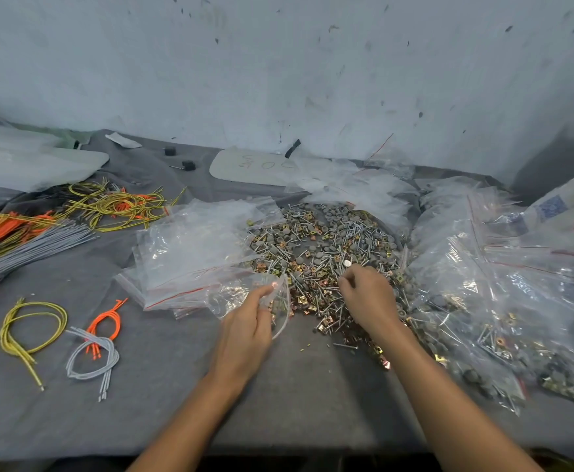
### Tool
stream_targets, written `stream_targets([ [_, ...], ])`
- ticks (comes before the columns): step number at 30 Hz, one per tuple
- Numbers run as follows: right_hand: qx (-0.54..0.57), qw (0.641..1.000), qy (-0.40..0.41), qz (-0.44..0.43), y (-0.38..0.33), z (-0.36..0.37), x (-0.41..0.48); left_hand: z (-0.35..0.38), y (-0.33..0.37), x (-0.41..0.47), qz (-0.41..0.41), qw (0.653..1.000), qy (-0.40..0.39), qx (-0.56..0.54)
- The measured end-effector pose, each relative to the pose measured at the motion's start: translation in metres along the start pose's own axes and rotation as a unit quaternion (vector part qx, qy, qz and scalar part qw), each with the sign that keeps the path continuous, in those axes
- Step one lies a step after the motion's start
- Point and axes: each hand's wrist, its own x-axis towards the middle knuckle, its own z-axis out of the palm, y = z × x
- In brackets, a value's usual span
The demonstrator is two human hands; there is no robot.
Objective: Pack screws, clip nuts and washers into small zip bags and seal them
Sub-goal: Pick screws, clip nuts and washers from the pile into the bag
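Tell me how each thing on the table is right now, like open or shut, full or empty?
left hand: holds a zip bag at its mouth.
zip bag: mouth held open.
right hand: fingers curled into the pile; any catch is hidden.
pile of screws, clip nuts and washers: loose, spread out.
stack of zip bags: empty, flat.
packed bags: filled, heaped at the right.
yellow wire loop: coiled, lying loose.

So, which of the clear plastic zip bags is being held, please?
The small bag gripped by the left hand, beside the screw pile; the others lie untouched.
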Motion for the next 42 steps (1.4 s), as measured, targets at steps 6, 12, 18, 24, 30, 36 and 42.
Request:
stream_targets([
  [6,0.232,0.97,-0.062,0.035,-0.032,-0.021,-0.029,0.0,0.0,0.0,0.003,1.0,0.002,0.009],
  [12,0.294,0.951,-0.092,-0.017,-0.07,0.0,-0.056,0.0,-0.001,0.001,0.0,1.0,-0.007,0.002],
  [18,0.075,0.99,-0.071,-0.094,-0.075,0.021,-0.053,0.0,0.0,0.001,-0.005,1.0,-0.001,-0.006],
  [24,0.127,0.978,-0.059,-0.153,-0.057,0.011,-0.045,0.0,0.0,0.001,0.002,1.0,0.006,-0.012],
  [30,-0.005,0.995,-0.076,-0.065,-0.012,-0.012,0.001,-0.002,0.002,0.0,0.003,1.0,0.01,-0.003],
  [36,-0.061,0.984,-0.156,-0.057,0.002,-0.006,0.011,-0.003,0.006,0.0,0.007,1.0,0.007,0.005],
  [42,-0.066,0.988,-0.135,-0.042,0.004,-0.002,0.012,-0.005,0.007,-0.001,0.001,1.0,0.006,0.004],
])
